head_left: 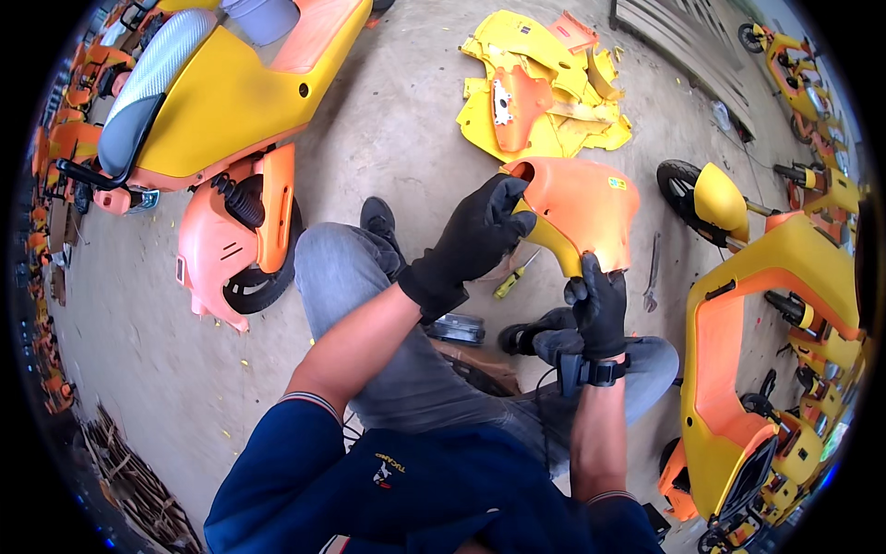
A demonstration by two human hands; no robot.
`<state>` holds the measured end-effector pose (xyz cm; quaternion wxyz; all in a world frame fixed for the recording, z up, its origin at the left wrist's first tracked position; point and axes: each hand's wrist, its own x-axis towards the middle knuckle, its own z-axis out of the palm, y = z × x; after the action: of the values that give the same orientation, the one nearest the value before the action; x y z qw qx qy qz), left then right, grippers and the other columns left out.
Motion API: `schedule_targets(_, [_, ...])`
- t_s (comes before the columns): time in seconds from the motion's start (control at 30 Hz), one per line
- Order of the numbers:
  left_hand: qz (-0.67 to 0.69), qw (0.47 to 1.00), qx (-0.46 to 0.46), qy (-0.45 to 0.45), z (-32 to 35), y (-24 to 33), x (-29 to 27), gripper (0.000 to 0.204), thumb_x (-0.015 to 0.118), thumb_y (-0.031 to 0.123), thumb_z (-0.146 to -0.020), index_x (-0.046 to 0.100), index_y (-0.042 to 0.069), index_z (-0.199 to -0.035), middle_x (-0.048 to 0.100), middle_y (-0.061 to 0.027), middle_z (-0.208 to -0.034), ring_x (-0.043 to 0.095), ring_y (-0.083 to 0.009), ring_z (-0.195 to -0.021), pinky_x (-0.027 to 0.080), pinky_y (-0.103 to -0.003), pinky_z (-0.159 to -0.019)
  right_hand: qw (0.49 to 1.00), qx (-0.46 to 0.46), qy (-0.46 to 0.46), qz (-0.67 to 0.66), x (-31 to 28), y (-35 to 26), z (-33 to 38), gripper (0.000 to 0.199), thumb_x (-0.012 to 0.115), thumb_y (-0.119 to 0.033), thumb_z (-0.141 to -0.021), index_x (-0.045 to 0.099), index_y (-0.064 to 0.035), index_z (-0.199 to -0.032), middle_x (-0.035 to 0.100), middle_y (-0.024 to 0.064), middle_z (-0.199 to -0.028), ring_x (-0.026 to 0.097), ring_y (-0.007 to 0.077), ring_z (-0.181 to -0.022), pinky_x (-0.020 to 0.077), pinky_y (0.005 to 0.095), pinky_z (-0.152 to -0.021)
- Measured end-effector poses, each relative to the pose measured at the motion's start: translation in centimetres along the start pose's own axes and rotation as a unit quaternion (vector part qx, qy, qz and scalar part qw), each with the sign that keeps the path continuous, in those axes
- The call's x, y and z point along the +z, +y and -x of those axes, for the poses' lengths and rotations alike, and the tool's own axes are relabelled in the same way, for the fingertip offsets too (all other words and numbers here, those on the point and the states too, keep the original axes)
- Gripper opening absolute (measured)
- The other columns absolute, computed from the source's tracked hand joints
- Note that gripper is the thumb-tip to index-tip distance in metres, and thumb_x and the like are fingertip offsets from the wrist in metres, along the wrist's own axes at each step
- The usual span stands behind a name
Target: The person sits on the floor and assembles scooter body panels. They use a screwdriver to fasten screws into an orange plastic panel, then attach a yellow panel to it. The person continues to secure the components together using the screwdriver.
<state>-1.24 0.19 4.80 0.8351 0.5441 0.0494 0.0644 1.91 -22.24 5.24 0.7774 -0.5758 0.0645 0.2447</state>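
An orange and yellow plastic scooter cover (586, 198) is held up in front of me, above the floor beyond my knees. My left hand (484, 226), in a black glove, grips the cover's left end, fingers curled at its edge. My right hand (598, 305), also gloved, pinches the lower rim near the right side; a strapped device sits on that wrist. On the floor below the cover lies a screwdriver (515, 275) with a yellow-green handle. To the right of the cover lies a metal wrench (652, 272).
Broken yellow and orange panels (544, 88) are piled beyond the cover. A yellow scooter (221, 111) stands at the left, another scooter (738, 342) at the right. A dark metal part (457, 328) lies between my legs. Sticks (134, 471) lie at lower left; planks (683, 55) at far right.
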Motion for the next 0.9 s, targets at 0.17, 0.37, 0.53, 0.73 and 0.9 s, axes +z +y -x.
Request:
schedule_targets(0.17, [-0.03, 0.999, 0.019, 0.004, 0.0, -0.7, -0.3, 0.053, 0.063, 0.001, -0.091, 0.044, -0.005, -0.139, 0.058, -0.0139, -0.128, 0.056, -0.0132, -0.113, 0.047, -0.031, -0.098, 1.0, 0.016, 0.007, 0.003, 0.2, -0.1, 0.5, 0.023, 0.06, -0.015, -0.099, 0.054, -0.0093, -0.12, 0.056, -0.0027, -0.082, 0.048, 0.0061, -0.055, 0.0445, 0.0254, -0.053])
schedule_targets(0.37, [-0.13, 0.988, 0.077, -0.031, 0.2, 1.2, 0.4, 0.062, 0.059, 0.003, -0.09, 0.039, 0.003, -0.149, 0.059, -0.0149, -0.131, 0.061, -0.0152, -0.107, 0.048, -0.031, -0.095, 0.999, 0.031, 0.008, -0.014, -0.1, 0.0, 0.9, 0.021, 0.062, -0.015, -0.097, 0.056, -0.0084, -0.116, 0.057, -0.0021, -0.083, 0.048, 0.0063, -0.056, 0.0446, 0.0256, -0.052])
schedule_targets(0.53, [-0.297, 0.949, 0.004, -0.108, 0.0, 2.9, 0.1, 0.055, 0.052, 0.013, -0.096, 0.041, 0.005, -0.149, 0.055, -0.0143, -0.142, 0.061, -0.0165, -0.11, 0.045, -0.032, -0.098, 0.999, 0.03, 0.017, -0.018, 0.5, -0.4, 1.2, 0.019, 0.064, -0.014, -0.096, 0.058, -0.0075, -0.113, 0.058, -0.0012, -0.084, 0.048, 0.0063, -0.055, 0.0442, 0.0251, -0.05])
schedule_targets(0.73, [-0.286, 0.952, -0.025, -0.105, -0.1, 2.5, 0.1, 0.047, 0.049, 0.021, -0.101, 0.046, 0.007, -0.146, 0.058, -0.0122, -0.135, 0.059, -0.0161, -0.105, 0.045, -0.032, -0.097, 0.999, 0.043, 0.024, -0.009, 0.7, -0.8, 1.8, 0.015, 0.065, -0.013, -0.095, 0.06, -0.0045, -0.106, 0.056, -0.0018, -0.075, 0.048, 0.0063, -0.054, 0.0432, 0.0245, -0.049])
schedule_targets(0.9, [-0.197, 0.978, 0.04, -0.049, -0.5, 0.6, -0.1, 0.038, 0.044, 0.026, -0.106, 0.053, 0.004, -0.136, 0.058, -0.0057, -0.126, 0.052, -0.0106, -0.103, 0.042, -0.028, -0.095, 1.0, 0.031, 0.002, 0.003, 1.1, -0.4, 1.9, 0.018, 0.064, -0.013, -0.096, 0.058, -0.006, -0.111, 0.055, -0.0021, -0.077, 0.047, 0.0055, -0.054, 0.0425, 0.0241, -0.048])
